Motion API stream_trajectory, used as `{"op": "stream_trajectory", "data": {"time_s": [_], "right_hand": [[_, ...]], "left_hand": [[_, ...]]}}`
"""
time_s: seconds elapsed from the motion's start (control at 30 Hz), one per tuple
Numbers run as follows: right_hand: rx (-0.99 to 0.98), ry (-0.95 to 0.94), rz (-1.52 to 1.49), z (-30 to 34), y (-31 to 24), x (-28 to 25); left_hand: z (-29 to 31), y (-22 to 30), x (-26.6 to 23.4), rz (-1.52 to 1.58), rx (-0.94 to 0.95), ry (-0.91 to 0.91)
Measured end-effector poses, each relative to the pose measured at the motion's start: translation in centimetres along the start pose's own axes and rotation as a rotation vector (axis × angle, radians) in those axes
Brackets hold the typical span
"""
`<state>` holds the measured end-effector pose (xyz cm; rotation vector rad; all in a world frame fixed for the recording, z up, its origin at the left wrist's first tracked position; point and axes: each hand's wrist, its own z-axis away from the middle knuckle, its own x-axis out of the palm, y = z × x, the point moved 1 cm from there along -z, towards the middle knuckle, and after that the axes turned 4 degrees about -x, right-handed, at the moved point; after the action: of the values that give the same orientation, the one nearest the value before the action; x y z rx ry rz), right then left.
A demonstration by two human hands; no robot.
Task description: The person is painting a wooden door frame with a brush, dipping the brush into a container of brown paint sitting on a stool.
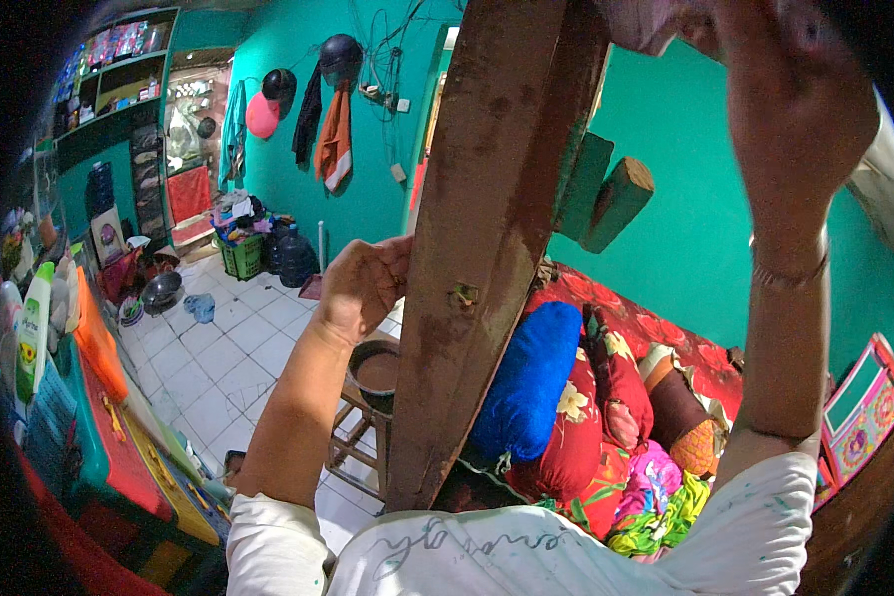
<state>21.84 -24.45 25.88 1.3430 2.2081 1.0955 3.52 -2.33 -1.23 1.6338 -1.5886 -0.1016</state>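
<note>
A brown painted wooden beam [477, 219] slants up through the middle of the head view, right in front of me, its paint patchy. My left hand [363, 283] has its fingers curled against the beam's left edge. High at the upper right, my right hand [800, 99] reaches up beside a crumpled pale pink cloth [656, 22], which it appears to grip against the beam's upper part. Its fingertips are partly cut off by the top of the picture. Left of the beam, below my left hand, a dark bucket [377, 372] of brown liquid rests on a wooden stool [358, 457].
Pillows and a blue bolster [531, 382] lie on a red flowered bed [690, 343] right of the beam. Wooden block ends [621, 204] jut out behind it. A green laundry basket [241, 258] stands on the white tiled floor [209, 382]. Bottles [35, 323] crowd the left side.
</note>
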Motion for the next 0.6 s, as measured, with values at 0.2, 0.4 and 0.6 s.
{"op": "stream_trajectory", "data": {"time_s": [0.2, 0.4, 0.6], "right_hand": [[0.100, -0.062, -0.322, 6.9, -6.4, -0.8], [0.480, -0.167, -0.648, 8.4, -8.0, -2.4], [0.462, -0.113, -0.402, 5.1, -0.8, -1.6]], "left_hand": [[0.3, 0.4, 1.3, -0.052, 0.029, 0.075], [-0.1, 0.6, 1.0, 0.076, -0.072, 0.084], [0.2, 0.3, 1.1, 0.020, 0.005, 0.106]]}}
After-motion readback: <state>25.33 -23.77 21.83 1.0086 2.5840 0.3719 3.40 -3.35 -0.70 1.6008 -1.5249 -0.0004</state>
